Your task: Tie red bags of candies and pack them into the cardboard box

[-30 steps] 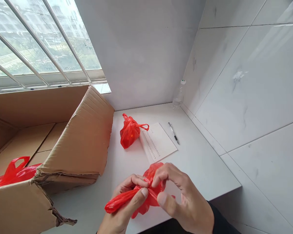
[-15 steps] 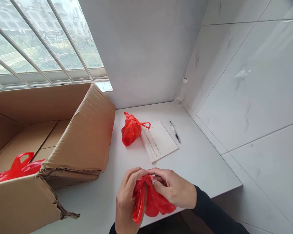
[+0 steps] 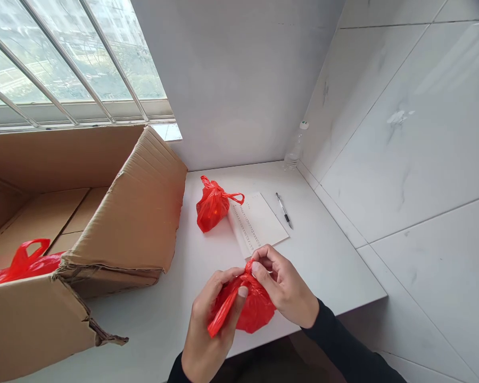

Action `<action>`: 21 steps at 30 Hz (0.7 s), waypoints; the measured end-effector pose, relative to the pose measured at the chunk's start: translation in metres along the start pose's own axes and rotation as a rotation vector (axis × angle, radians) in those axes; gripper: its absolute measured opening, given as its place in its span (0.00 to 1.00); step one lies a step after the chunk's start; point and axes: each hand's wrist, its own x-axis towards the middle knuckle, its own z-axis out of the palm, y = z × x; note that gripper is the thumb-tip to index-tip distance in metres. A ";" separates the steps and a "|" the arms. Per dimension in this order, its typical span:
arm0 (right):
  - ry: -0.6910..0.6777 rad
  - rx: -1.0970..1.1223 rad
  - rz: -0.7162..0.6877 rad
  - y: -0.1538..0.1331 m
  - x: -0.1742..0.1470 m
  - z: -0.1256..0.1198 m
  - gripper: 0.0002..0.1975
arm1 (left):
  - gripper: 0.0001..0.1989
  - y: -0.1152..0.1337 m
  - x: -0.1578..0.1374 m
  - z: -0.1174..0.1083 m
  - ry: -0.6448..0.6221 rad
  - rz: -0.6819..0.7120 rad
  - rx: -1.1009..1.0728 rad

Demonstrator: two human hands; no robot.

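Near the front edge of the white table, a red plastic bag (image 3: 257, 311) is gathered at its neck between my two hands. My left hand (image 3: 211, 314) is closed on its left side, with one twisted handle lying between thumb and fingers. Thumb and fingers of my right hand (image 3: 279, 284) pinch the twisted top of the bag. What the bag contains is hidden. Beyond it stands a second red plastic bag (image 3: 212, 208), knotted at the top, one handle loop reaching over a printed sheet of paper (image 3: 263, 223).
A large open cardboard box (image 3: 135, 207) takes up the left side, with another red bag (image 3: 27, 266) inside. A pen (image 3: 284, 210) lies right of the paper. A clear bottle (image 3: 295, 149) stands in the back corner by the tiled wall (image 3: 423, 133).
Both hands and the bag have moved up and away from the table's front edge. My right hand now pinches the bag's twisted top higher up.
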 end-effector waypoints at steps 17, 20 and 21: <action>0.088 -0.268 -0.012 -0.002 0.003 -0.024 0.08 | 0.16 -0.021 -0.010 -0.001 0.275 0.033 0.160; 0.006 -0.016 0.046 0.002 0.002 -0.022 0.10 | 0.18 -0.025 -0.013 -0.001 0.313 0.100 0.245; -0.013 0.071 0.064 0.001 0.003 -0.020 0.10 | 0.18 -0.025 -0.014 0.000 0.332 0.135 0.275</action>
